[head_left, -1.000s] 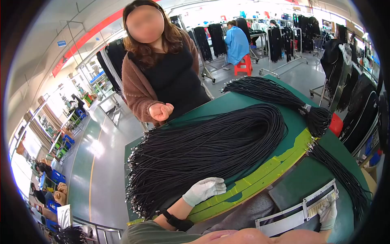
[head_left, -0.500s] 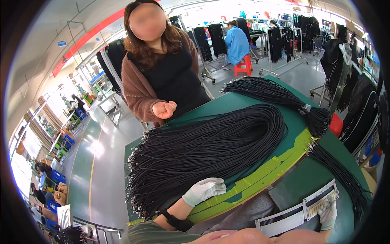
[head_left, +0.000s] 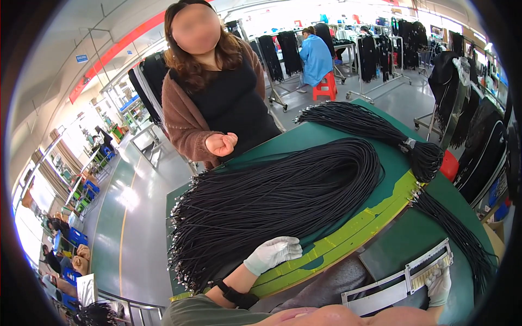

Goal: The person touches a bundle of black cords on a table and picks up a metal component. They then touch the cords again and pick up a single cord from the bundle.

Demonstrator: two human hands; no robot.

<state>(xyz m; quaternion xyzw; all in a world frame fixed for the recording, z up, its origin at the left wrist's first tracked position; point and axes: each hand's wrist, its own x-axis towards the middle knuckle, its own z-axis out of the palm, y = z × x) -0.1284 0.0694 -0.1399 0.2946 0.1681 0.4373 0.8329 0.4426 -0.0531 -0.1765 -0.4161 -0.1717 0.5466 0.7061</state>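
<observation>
My left hand point(head_left: 273, 255), in a white glove, rests over the near table edge beside the yellow-green strip. Its fingers are stretched out, slightly bent, with nothing in them. A large looped bundle of black cords point(head_left: 283, 190) lies just beyond it, with small metal ends fanned out at the left. At the lower right my gloved right hand point(head_left: 438, 285) has its fingers curled at the end of a long silvery metal frame point(head_left: 380, 296), which has a row of pale yellowish pieces in its right section. The frame's underside and the thumb's grip are partly hidden.
Two more bundles of black cords, one tied point(head_left: 359, 119) and one thinner point(head_left: 451, 233), lie on the green table point(head_left: 304, 133). Across it stands a person point(head_left: 217, 98) in a brown cardigan. A red stool point(head_left: 325, 87) and hanging racks point(head_left: 380, 60) are behind.
The person across the table has shifted their raised hand and head very slightly. Both of my hands stay where they were.
</observation>
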